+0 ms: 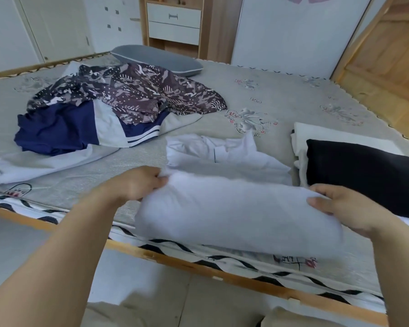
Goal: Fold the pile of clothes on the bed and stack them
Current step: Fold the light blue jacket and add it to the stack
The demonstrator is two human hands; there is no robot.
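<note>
A white shirt (pixel 232 208) lies across the near edge of the bed, its near half lifted and blurred, its collar end (pixel 213 149) flat on the mattress. My left hand (pixel 139 182) pinches the shirt's left edge. My right hand (pixel 340 208) grips its right edge, thumb on top. To the right sits a stack of folded clothes, a black piece (pixel 364 173) on top of white ones (pixel 321 133). At the far left lies the unfolded pile: a patterned brown garment (pixel 151 90) over a navy and white one (pixel 64 131).
A grey pillow (pixel 156 59) rests at the bed's far side. The bed's wooden front rail (pixel 198 265) runs diagonally below my hands. Drawers (pixel 175 22) and a white wardrobe stand behind the bed; wooden floor shows at the right.
</note>
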